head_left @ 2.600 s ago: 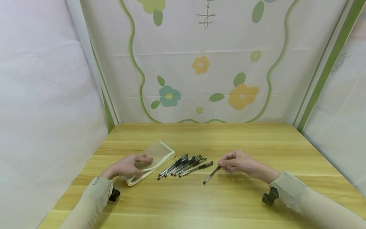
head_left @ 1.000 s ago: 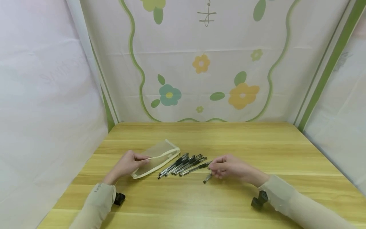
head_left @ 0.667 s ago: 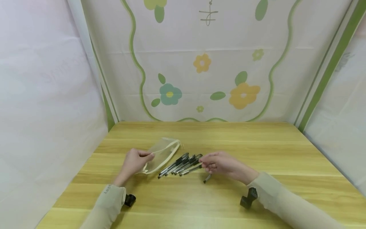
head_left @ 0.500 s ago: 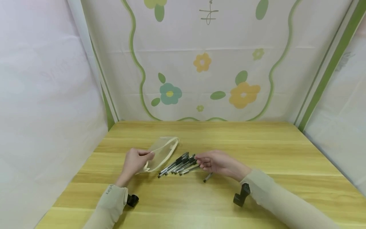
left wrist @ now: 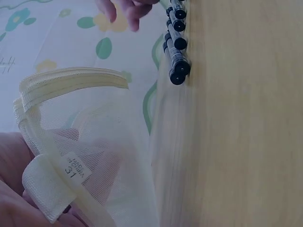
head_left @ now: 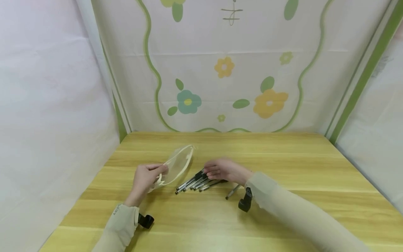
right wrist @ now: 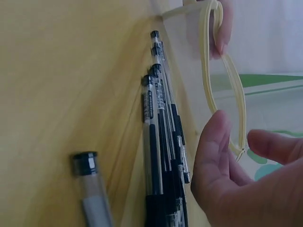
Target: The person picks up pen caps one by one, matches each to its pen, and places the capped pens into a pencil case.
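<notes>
My left hand [head_left: 143,182] pinches the near edge of a translucent mesh zip pouch [head_left: 180,167], its cream-trimmed mouth gaping toward the right. A small printed label [left wrist: 75,168] shows inside the mesh in the left wrist view. With thumb and fingers apart and nothing between them, my right hand [head_left: 225,169] hovers over the cap ends of several black-capped clear pens [head_left: 192,183], close to the pouch. The right wrist view shows the pouch's zip rim [right wrist: 206,56] just beyond the fingertips. Some pen caps are hidden behind the right hand.
A lone pen [head_left: 233,192] lies right of the pen group, partly under the right forearm. The wooden table [head_left: 195,224] meets a flower-printed fabric wall [head_left: 201,63] at the back, with pale fabric sides [head_left: 53,105] left and right.
My left hand goes from resting on the flat pouch to pinching its edge, raising it and widening its mouth. My right hand has left the lone pen and moved left over the group.
</notes>
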{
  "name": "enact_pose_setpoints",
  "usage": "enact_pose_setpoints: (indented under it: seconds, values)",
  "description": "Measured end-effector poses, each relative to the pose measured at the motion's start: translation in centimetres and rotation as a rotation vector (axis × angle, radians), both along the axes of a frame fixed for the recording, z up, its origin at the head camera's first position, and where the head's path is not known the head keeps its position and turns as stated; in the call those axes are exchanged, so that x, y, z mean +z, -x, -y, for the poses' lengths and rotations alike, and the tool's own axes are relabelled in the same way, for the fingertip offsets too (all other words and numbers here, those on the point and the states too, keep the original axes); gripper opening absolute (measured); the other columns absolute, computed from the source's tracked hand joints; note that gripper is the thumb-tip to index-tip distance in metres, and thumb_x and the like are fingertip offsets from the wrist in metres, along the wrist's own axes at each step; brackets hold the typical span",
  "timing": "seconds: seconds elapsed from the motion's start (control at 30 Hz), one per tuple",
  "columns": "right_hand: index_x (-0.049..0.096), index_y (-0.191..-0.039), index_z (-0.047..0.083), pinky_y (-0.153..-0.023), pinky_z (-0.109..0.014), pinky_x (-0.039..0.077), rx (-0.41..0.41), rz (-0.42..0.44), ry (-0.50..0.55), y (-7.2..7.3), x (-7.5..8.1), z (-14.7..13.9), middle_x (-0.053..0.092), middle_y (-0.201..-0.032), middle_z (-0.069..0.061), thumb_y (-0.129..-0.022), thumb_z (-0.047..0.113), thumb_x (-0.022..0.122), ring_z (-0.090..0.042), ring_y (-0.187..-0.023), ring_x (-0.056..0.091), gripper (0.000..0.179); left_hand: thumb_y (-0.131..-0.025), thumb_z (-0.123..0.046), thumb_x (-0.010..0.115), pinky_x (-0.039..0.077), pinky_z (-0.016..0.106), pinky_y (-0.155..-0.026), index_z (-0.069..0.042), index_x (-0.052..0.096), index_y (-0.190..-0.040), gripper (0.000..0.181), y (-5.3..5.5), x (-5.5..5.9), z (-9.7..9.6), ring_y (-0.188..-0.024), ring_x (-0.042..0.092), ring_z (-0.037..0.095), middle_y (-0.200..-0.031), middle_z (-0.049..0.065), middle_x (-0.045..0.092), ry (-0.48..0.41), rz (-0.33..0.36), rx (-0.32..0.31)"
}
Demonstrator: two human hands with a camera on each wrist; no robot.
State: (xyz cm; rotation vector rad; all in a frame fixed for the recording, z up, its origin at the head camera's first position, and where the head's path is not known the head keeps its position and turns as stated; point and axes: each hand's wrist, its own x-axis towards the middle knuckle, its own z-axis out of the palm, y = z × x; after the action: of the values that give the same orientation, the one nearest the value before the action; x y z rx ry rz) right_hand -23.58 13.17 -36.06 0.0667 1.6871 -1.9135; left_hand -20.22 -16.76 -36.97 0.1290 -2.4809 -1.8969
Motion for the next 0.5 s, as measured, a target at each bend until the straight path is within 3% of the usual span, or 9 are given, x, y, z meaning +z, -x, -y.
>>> enact_pose_setpoints:
  seconds: [0.2,0.4,0.5]
  values:
    - [0.052,-0.13,-0.012,-0.073,-0.031,0.055,-0.053,0.034,-0.091,1.1,0.2,0.5,0.063,-0.115,-0.025,-0.099,0.016,0.059,-0.022,-0.082,0.063,0.043,-0.085,-0.033,0.079,0.027,0.021,-0.038,-0.009,0.079,-0.102,0.029,0.0,0.0,0.0,-0.043,0.028,0.01,-0.087,0.014,0.073,-0.03,0.02,0.0]
    - [0.057,-0.122,-0.013,-0.053,-0.018,0.045,-0.051,0.034,-0.142,2.1,0.0,0.6,0.066,-0.085,-0.012,-0.096,0.009,0.06,-0.01,-0.059,0.053,0.034,-0.086,-0.03,0.079,0.027,0.021,-0.039,-0.007,0.079,-0.1,0.027,0.0,0.2,-0.1,-0.044,0.03,0.009,-0.088,0.013,0.073,-0.013,0.023,0.003]
    - [0.058,-0.119,-0.014,-0.048,-0.016,0.04,-0.039,0.019,-0.181,2.8,0.0,0.6,0.064,-0.077,-0.009,-0.095,0.007,0.059,-0.008,-0.054,0.05,0.031,-0.085,-0.031,0.079,0.028,0.02,-0.039,-0.007,0.078,-0.1,0.028,-0.1,0.1,-0.1,-0.046,0.033,0.008,-0.087,0.012,0.073,-0.002,0.018,0.006]
